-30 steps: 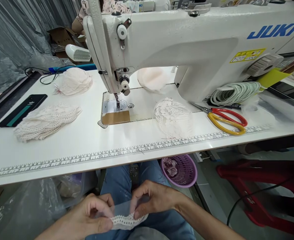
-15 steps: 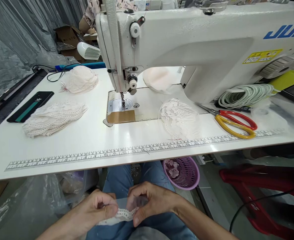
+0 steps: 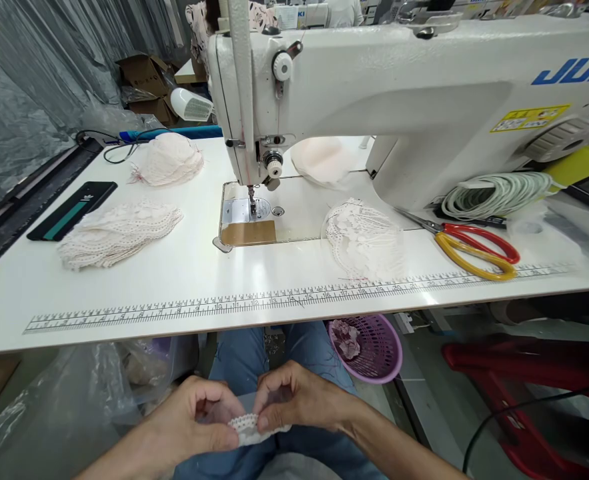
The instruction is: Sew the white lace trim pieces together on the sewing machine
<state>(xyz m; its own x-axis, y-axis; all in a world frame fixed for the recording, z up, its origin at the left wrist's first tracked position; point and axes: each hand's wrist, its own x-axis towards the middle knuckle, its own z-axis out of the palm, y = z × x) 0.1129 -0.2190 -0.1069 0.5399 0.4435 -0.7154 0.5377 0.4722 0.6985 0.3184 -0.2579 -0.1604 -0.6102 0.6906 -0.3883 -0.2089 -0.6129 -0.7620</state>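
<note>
Over my lap, my left hand (image 3: 205,417) and my right hand (image 3: 301,400) pinch a small white piece of lace-edged fabric (image 3: 254,435) between thumbs and fingers. Its scalloped lace edge shows between the two thumbs, and sheer cloth rises behind it. Above on the table stands a white sewing machine (image 3: 374,80), its needle and presser foot (image 3: 252,200) over the metal plate. A white lace piece (image 3: 361,240) lies right of the plate. To the left are a stack of white lace pieces (image 3: 119,233) and a paler pinkish stack (image 3: 169,159).
Scissors (image 3: 467,247) with red and yellow handles lie beside a coil of pale cord (image 3: 497,193). A printed ruler strip (image 3: 224,303) runs along the front edge of the table (image 3: 199,273). Below are a purple basket (image 3: 374,350) and a red stool (image 3: 514,373). Behind sits another person (image 3: 199,33).
Both hands stay pinched on the lace-edged fabric. My right thumb has shifted onto the lace edge, and less lace shows between the hands. The view has shifted slightly.
</note>
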